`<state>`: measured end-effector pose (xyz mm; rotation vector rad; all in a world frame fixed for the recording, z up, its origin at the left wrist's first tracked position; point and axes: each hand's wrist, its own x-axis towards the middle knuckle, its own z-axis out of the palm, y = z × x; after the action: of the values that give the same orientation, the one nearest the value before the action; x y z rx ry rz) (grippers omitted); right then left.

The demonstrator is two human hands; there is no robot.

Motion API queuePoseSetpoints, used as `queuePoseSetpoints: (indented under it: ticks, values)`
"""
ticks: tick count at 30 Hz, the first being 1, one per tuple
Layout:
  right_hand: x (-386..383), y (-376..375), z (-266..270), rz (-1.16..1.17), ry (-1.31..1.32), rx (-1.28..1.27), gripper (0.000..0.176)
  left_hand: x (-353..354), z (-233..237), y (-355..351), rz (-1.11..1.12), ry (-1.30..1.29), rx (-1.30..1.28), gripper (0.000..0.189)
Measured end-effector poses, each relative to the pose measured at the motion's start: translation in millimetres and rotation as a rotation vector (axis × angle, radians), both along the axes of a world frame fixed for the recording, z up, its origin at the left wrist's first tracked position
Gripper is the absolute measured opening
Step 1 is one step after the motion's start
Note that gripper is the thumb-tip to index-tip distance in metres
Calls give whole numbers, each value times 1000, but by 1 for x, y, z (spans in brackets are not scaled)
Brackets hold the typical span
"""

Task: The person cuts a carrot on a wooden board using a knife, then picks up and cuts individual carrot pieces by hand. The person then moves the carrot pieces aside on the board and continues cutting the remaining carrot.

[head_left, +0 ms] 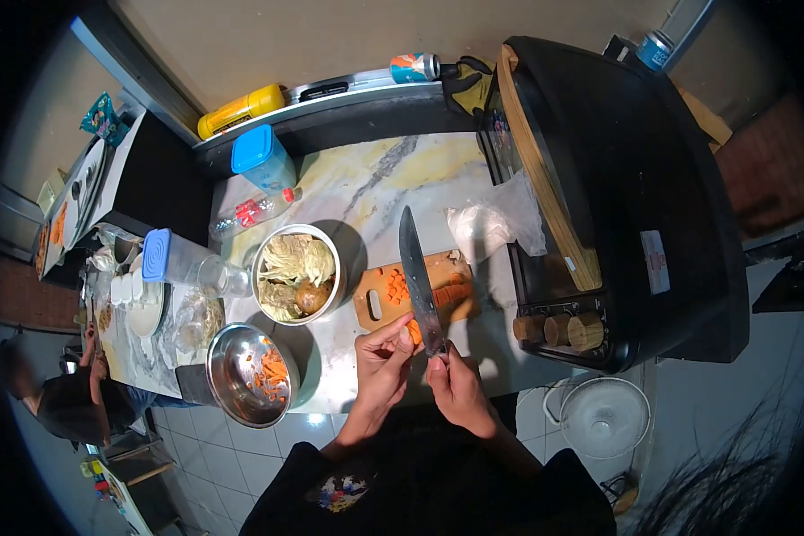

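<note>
My left hand (382,364) is closed on a piece of carrot (414,331), pinched between thumb and fingers. My right hand (460,390) grips the handle of a large kitchen knife (417,277). Its blade points away from me, over the cutting board and right beside the carrot piece. On the wooden cutting board (366,290) lie small carrot cubes (397,288) left of the blade and more cut carrot (452,293) to its right. A steel bowl (228,393) with carrot peelings (271,373) stands to the left, at the counter's near edge.
A white bowl (261,299) of cabbage and a brown round vegetable stands left of the board. Behind it lie a plastic bottle (248,214) and a blue-lidded container (263,159). A plastic bag (500,219) and black oven (639,205) flank the right. Another person (71,397) is at far left.
</note>
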<state>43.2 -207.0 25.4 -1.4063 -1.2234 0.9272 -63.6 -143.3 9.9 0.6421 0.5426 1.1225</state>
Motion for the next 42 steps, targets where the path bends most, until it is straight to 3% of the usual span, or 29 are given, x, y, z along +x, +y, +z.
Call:
queuePoseSetpoints:
  ticks: [19,24,27,35,38,42]
  values:
    - [-1,3,20,19,-22,-17,12,-3,0,-4,4,22,58,23]
    - [-3,1,12,22,-114,13,13,-13,-9,3,-20,164,108,24]
    - [-7,-5,9,-4,-116,-20,11,-3,25,12,28,139,100,23]
    - [-3,3,21,-30,-28,-30,11,-5,10,0,7,230,107,22]
    - [-2,-3,19,-9,-108,-5,12,-13,12,4,-9,215,95,22]
    - [2,-1,27,23,-43,-74,13,-16,19,6,-89,380,233,22]
